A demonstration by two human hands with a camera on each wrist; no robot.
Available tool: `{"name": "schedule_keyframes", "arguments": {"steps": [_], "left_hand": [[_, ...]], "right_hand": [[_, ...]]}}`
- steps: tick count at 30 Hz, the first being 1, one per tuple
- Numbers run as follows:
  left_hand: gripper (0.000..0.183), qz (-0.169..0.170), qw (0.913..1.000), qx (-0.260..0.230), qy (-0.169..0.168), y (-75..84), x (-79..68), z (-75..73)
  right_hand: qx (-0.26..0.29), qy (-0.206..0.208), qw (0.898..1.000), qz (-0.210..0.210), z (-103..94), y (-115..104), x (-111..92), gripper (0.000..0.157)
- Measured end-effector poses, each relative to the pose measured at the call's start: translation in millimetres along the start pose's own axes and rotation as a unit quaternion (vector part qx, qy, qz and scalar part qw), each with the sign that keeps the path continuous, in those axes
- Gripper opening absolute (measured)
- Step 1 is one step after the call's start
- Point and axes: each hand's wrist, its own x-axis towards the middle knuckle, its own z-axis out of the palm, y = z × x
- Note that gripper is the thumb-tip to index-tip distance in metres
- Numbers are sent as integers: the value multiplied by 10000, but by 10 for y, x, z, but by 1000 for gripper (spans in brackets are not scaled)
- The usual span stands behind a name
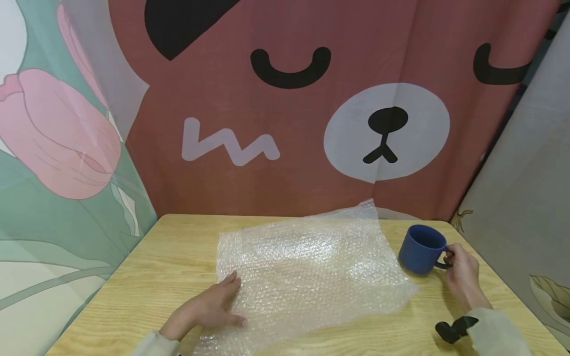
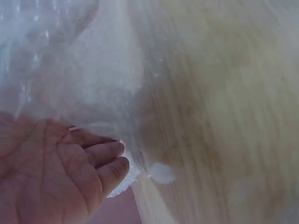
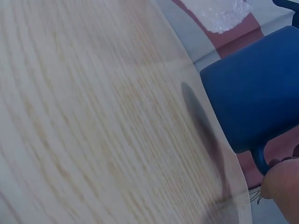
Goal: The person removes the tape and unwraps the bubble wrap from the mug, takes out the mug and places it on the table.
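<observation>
A large sheet of clear bubble wrap (image 1: 307,282) lies across the middle of the wooden table, its far right corner raised. My left hand (image 1: 209,307) rests at the sheet's left edge, thumb and fingers apart. From the left wrist view, the palm (image 2: 51,172) shows with its fingers loosely bent against the plastic, which partly covers them. Right of the sheet stands an upright blue mug (image 1: 420,252), its handle turned toward me on the right. My right hand (image 1: 463,272) grips that handle. In the right wrist view the mug's shadow falls close to its base.
The pale wooden table (image 1: 147,267) ends at a red bear-print curtain (image 1: 222,188) at the back. Printed cloth also hangs along the left and right sides. A black piece (image 1: 455,329) sticks out from my right sleeve, over the table.
</observation>
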Motion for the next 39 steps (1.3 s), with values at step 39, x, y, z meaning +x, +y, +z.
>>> {"name": "schedule_keyframes", "arguments": {"steps": [39], "left_hand": [[72, -324, 9947, 250, 945, 388, -200, 342]], "right_hand": [[-1036, -1019, 9879, 535, 217, 259, 716, 36]]}}
